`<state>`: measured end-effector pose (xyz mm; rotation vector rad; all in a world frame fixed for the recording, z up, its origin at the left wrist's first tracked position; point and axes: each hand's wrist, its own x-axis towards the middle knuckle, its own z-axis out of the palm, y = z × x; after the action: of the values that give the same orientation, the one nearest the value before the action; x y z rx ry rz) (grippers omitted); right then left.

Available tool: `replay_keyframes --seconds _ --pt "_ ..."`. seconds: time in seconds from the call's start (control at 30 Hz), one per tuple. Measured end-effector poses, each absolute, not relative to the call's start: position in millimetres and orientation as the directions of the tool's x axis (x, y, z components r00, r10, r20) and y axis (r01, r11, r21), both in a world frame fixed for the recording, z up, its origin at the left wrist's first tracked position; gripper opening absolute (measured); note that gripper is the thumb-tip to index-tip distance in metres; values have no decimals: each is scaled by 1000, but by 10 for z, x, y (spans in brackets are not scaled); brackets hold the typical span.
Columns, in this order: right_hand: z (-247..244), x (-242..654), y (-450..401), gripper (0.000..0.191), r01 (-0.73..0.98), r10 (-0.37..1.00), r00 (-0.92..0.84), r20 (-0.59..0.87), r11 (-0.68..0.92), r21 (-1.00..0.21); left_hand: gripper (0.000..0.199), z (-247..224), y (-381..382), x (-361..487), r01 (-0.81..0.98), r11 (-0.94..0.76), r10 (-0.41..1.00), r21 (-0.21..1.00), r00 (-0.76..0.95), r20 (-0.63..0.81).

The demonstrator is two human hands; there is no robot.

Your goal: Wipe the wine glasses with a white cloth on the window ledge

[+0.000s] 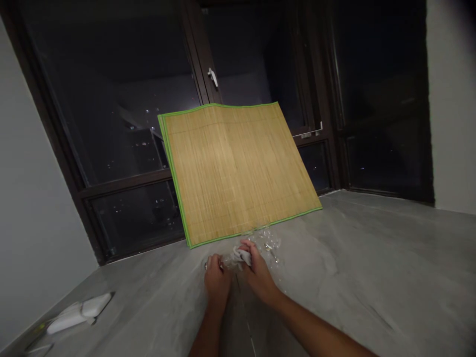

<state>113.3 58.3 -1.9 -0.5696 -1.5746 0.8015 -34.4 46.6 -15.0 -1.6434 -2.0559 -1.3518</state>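
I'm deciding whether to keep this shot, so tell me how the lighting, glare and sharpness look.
Head view: dim overall, with the woven mat brightest against dark windows; head view: small glints on the clear glassware beside the right hand, its outlines hard to make out; head view: the window frame leans, and the top-right corner fades into dark blur.

Two hands [260, 273], one cloth [243, 255], one held glass [227, 261] and one mat [238, 168] were in view. There were also one white bundle [79, 313], one window handle [212, 78] and two walls [29, 183]. More clear glassware [272, 241] showed, but its pieces overlapped too closely to be counted.
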Motion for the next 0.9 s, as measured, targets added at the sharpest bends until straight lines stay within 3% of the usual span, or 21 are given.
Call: replay_keyframes --seconds 0.27,0.53,0.67,0.9 --pt "44 1185 498 56 53 759 -270 593 626 -778 13 -185 490 -390 859 -31 655 511 -368 659" --pt "-24 1166 590 43 -35 693 -300 655 678 -734 16 -190 490 -330 878 -109 676 467 -279 682" --pt "-33 1166 575 43 10 689 -287 666 697 -717 15 -225 511 -341 863 -136 665 487 -285 690" --pt "23 1189 523 65 32 676 -376 634 694 -720 14 -230 505 -383 848 -105 712 520 -300 634"
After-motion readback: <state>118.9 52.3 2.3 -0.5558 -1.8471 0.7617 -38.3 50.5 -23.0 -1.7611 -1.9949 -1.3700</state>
